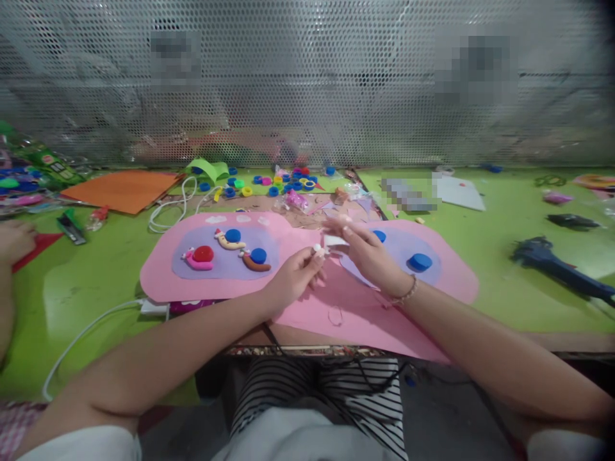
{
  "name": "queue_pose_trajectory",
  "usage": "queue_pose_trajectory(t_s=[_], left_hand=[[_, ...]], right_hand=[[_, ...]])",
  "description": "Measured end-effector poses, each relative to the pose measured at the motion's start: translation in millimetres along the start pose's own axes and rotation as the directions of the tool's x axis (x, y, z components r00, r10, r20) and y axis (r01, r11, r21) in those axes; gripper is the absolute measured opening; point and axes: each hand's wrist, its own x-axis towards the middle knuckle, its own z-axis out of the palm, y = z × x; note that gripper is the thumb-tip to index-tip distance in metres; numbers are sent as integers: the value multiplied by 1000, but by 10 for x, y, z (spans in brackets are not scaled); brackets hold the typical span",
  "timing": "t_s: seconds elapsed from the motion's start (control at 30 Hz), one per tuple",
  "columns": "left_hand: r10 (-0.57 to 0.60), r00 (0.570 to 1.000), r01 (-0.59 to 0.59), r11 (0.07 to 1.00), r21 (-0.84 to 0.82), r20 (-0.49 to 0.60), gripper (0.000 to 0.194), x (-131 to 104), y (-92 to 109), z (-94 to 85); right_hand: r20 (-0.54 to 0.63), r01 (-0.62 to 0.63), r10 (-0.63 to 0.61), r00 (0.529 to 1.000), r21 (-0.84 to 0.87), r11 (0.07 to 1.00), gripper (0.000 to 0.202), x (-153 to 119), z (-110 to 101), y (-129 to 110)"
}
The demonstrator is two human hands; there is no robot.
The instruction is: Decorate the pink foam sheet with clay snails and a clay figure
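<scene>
My left hand [300, 272] pinches a small white lump [317, 248] between thumb and fingertips, above pink paper. Close beside it, my right hand [368, 250] is bent over a white piece [335, 241], its fingers partly hidden and blurred. Underneath lies a pink cutout [158, 266] with a purple patch [230, 271] on its left part. Snail-like clay figures with a red cap [204, 254] and blue caps [258, 256] rest on that patch. On the right part, a blue cap [420, 262] sits on another purple patch [435, 246].
Behind are scattered bottle caps [273, 191], orange paper [122, 189] and a white cable [168, 224]. A stapler [71, 227] lies left, a blue glue gun [557, 266] right. Another person's hand [16, 240] rests at the left edge. A perforated metal screen [298, 83] stands behind the green table [110, 256].
</scene>
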Motion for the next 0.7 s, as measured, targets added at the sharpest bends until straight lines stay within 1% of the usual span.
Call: queue_pose_trajectory(t_s=[0.03,0.07,0.1,0.13,0.17,0.2,0.23,0.27,0.3,0.37,0.4,0.43,0.5,0.53,0.6,0.7], left_hand=[[3,1000,-4,999,41,19,37,-6,2,4],[15,999,-19,995,98,42,36,-16,8,9],[35,997,-46,985,167,66,35,-28,18,15],[62,994,-82,966,246,89,33,-41,31,21],[93,990,-123,936,329,106,32,-53,44,25],[124,985,-161,897,411,116,31,-64,56,28],[152,981,-191,853,486,119,29,-71,66,27],[172,978,-208,809,550,118,27,-76,73,25],[181,977,-212,772,599,112,23,-78,75,20],[165,983,-177,744,644,80,17,-76,71,8],[143,988,-147,751,643,58,19,-75,66,2],[120,992,-118,766,632,39,26,-73,60,-3],[95,995,-83,789,609,13,38,-71,46,-11],[101,995,-83,786,612,6,42,-70,39,-15],[138,990,-106,741,663,5,49,-66,24,-23],[196,980,-124,593,796,6,59,-57,3,-32]], right_hand=[[-62,56,-61,996,-78,995,37,19,-39,-2],[-108,114,-136,985,-190,975,38,42,-85,-3],[-120,168,-218,969,-331,929,39,66,-134,2],[-85,217,-291,953,-481,849,40,88,-183,14],[-14,259,-340,940,-619,742,41,107,-227,34],[71,291,-354,932,-728,621,41,120,-262,63],[146,308,-335,931,-805,508,43,128,-286,100],[194,311,-303,933,-858,409,46,129,-297,142],[221,304,-266,938,-894,330,49,126,-297,186],[238,282,-202,950,-933,222,55,111,-275,263],[240,273,-177,954,-943,189,55,104,-260,290],[244,269,-158,957,-948,168,56,98,-246,307],[253,276,-152,955,-949,155,55,89,-226,304],[257,282,-165,952,-947,156,54,84,-222,287],[283,314,-184,941,-934,169,51,73,-218,228],[364,390,-161,917,-902,184,44,50,-218,124]])
